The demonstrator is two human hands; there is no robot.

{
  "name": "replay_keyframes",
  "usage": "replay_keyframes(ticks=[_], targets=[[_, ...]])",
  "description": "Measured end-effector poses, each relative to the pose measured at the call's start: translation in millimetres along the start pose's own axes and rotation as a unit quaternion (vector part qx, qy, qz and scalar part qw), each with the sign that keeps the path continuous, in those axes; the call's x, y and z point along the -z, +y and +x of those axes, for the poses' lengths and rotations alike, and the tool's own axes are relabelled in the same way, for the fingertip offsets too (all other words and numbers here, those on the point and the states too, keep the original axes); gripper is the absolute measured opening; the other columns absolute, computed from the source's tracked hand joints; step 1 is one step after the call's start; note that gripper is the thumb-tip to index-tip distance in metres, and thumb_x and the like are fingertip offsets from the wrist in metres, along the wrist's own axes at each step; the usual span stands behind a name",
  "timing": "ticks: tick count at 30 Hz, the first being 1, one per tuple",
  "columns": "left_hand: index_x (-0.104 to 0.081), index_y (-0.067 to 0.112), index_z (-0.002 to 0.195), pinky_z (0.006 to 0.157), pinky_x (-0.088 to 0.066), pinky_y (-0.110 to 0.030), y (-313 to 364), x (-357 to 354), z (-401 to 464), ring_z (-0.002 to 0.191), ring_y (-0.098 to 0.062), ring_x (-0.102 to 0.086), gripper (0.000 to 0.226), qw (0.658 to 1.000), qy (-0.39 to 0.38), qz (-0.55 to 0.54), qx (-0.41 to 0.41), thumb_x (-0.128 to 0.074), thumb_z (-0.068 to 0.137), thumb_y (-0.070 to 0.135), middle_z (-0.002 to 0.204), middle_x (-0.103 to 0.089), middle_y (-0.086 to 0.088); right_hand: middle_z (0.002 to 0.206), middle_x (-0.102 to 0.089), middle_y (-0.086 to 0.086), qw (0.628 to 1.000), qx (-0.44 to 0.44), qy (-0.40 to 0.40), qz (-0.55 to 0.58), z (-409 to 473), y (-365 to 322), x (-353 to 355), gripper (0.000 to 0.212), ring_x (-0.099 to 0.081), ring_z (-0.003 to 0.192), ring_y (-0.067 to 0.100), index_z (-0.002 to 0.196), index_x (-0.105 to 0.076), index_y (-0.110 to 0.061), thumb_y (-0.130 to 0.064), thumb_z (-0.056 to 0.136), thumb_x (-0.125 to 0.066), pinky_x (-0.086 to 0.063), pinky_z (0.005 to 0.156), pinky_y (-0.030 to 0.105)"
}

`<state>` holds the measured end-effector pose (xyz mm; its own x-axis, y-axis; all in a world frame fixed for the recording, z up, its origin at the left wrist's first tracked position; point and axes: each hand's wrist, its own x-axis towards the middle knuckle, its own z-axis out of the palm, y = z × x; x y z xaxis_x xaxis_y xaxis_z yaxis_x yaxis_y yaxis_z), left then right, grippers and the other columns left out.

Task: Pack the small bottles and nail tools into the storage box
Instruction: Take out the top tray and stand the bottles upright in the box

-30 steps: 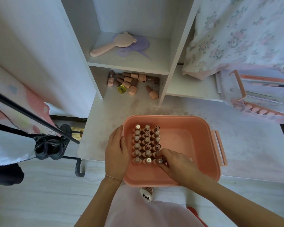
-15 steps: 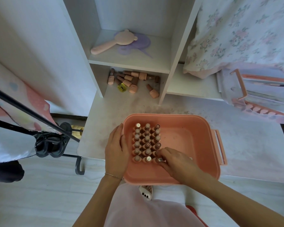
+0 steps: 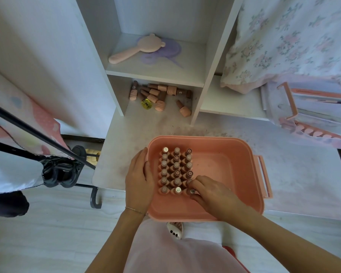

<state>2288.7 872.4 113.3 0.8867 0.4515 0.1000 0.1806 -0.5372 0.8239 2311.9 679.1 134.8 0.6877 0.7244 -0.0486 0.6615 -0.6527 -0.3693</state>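
A pink storage box (image 3: 232, 152) sits at the near edge of a white desk. Several small bottles (image 3: 175, 170) stand upright in three rows along its left side. My left hand (image 3: 139, 180) grips the box's left wall. My right hand (image 3: 211, 192) reaches into the box, its fingertips closed on a small bottle (image 3: 191, 191) at the near right corner of the rows. More small bottles (image 3: 159, 95) lie loose in the lower shelf cubby. A pink-framed tray of nail tools (image 3: 311, 111) rests at the right.
A pink hand mirror (image 3: 138, 49) and a purple one lie on the upper shelf. Floral fabric (image 3: 291, 40) hangs at the top right. A black rack with clothes (image 3: 47, 146) stands at the left. The box's right half is bare.
Almost nothing moves; my right hand stays at the same bottle in the near right corner of the rows, and my left hand keeps its hold on the box's wall.
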Motion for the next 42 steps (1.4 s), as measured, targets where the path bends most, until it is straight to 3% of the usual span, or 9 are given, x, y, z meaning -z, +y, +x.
replay_keyframes(ticks=[5,10,15,19,26,42], targets=[[-0.053,0.010,0.126,0.085,-0.022,0.009,0,0,0,0.109,-0.006,-0.045,0.033,1.000,0.003,-0.001,0.000,-0.042,0.095,0.008,0.124,-0.057,-0.006,0.079,-0.062,0.002,0.999,-0.004,0.006,0.045,-4,4,8,0.020,-0.058,0.066,0.016,0.091,-0.065,-0.010,-0.021,0.076,-0.073,-0.048,0.057,0.025],[-0.054,0.011,0.125,0.085,-0.023,0.008,-1,-1,1,0.107,-0.005,-0.046,0.033,1.000,0.004,0.004,-0.003,-0.042,0.095,0.007,0.123,-0.058,-0.005,0.076,-0.051,-0.009,0.959,-0.194,0.071,0.193,1,11,9,0.017,-0.047,0.064,0.004,0.093,-0.061,-0.014,-0.026,0.083,-0.066,-0.039,0.065,0.018],[-0.053,0.012,0.125,0.085,-0.023,0.007,-1,-1,0,0.107,-0.004,-0.046,0.033,1.000,0.004,0.003,-0.002,-0.042,0.095,0.009,0.123,-0.058,-0.004,0.064,-0.054,-0.013,0.913,-0.286,0.049,0.288,10,4,-8,0.018,-0.051,0.062,-0.009,0.080,-0.056,-0.026,-0.029,0.076,-0.073,-0.038,0.057,0.007],[-0.054,0.012,0.125,0.088,-0.025,0.001,-2,-1,0,0.108,-0.005,-0.046,0.033,1.000,0.007,0.001,-0.001,-0.042,0.095,0.008,0.123,-0.058,-0.005,0.062,-0.054,-0.012,0.900,-0.324,0.054,0.288,18,4,-16,0.015,-0.050,0.057,-0.003,0.076,-0.057,-0.025,-0.023,0.076,-0.072,-0.038,0.055,0.006],[-0.054,0.012,0.125,0.084,-0.023,0.009,-2,-1,0,0.108,-0.004,-0.046,0.032,1.000,0.008,0.003,0.000,-0.042,0.095,0.009,0.123,-0.058,-0.005,0.062,-0.055,-0.011,0.902,-0.315,0.049,0.290,20,6,-22,0.011,-0.049,0.058,0.000,0.077,-0.059,-0.023,-0.018,0.078,-0.069,-0.039,0.055,0.007],[-0.053,0.012,0.125,0.086,-0.023,0.007,-2,0,0,0.108,-0.005,-0.046,0.033,1.000,0.000,-0.007,-0.003,-0.042,0.095,0.008,0.123,-0.058,-0.005,0.066,-0.054,-0.015,0.919,-0.288,0.035,0.268,20,12,-21,0.008,-0.049,0.061,-0.003,0.088,-0.065,-0.019,-0.017,0.080,-0.067,-0.039,0.057,0.007]])
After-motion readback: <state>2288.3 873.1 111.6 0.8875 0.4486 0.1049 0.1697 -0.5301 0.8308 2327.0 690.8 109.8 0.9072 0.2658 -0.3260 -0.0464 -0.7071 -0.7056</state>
